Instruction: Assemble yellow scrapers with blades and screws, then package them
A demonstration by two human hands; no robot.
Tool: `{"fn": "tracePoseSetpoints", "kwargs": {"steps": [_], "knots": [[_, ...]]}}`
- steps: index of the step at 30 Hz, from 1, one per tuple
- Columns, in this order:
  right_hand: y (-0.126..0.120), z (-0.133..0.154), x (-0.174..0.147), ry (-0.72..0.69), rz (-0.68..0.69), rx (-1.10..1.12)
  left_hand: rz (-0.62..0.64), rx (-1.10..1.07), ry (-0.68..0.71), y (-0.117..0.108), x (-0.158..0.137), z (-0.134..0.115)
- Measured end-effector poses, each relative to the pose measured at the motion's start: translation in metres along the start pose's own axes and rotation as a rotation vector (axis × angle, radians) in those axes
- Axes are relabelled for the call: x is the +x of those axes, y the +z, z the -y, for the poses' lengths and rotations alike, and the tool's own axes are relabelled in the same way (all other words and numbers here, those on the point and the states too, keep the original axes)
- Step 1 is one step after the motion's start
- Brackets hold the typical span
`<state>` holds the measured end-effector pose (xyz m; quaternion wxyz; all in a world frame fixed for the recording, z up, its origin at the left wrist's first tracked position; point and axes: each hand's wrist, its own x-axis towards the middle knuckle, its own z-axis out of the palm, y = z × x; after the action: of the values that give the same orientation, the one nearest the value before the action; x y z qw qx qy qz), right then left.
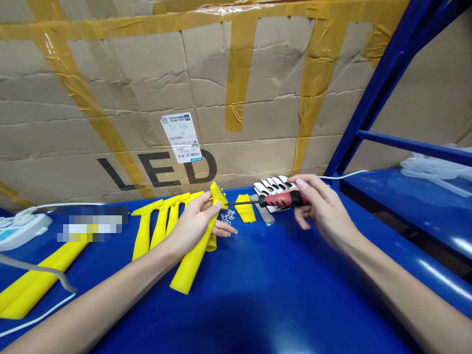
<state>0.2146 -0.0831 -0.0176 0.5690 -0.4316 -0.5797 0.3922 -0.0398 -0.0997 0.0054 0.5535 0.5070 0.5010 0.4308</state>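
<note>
My left hand (195,216) is closed around a yellow plastic scraper (193,265), near its head, with the hollow handle slanting down toward me. In my right hand (320,201) is a red and black screwdriver (282,199), gripped at the rear of its handle and lying level. Its shaft points left, and the tip meets the scraper's head or stops just by it; I cannot tell which. Small screws (229,216) lie loose behind my left fingers. Beside them sit a stack of yellow plastic pieces (245,208) and some flat grey blades (263,210).
Several similar yellow scrapers (142,236) lie in a row at left, and long yellow pieces (40,280) lie nearer. White parts (273,186) stand against a taped cardboard box (265,88). A white power strip (25,228), cables and a blue metal frame (372,88) flank the blue tabletop (258,290).
</note>
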Motion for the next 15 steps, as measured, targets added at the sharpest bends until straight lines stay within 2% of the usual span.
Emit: {"fn": "tracePoseSetpoints", "kwargs": {"steps": [4, 8, 12, 15], "knots": [[-0.0025, -0.0002, 0.0017, -0.095, -0.016, 0.047, 0.035, 0.012, -0.019, 0.0015, -0.0003, 0.0011], [-0.0038, 0.0011, 0.0022, -0.039, -0.037, -0.004, 0.045, 0.004, -0.032, 0.0046, -0.0010, 0.0014], [-0.0045, 0.0012, 0.0020, -0.111, -0.015, 0.031, 0.002, 0.002, -0.076, 0.0078, -0.0026, -0.0007], [-0.0044, 0.0000, 0.0018, -0.052, -0.033, -0.034, -0.030, 0.027, -0.090, 0.0086, -0.0038, -0.0034]]}}
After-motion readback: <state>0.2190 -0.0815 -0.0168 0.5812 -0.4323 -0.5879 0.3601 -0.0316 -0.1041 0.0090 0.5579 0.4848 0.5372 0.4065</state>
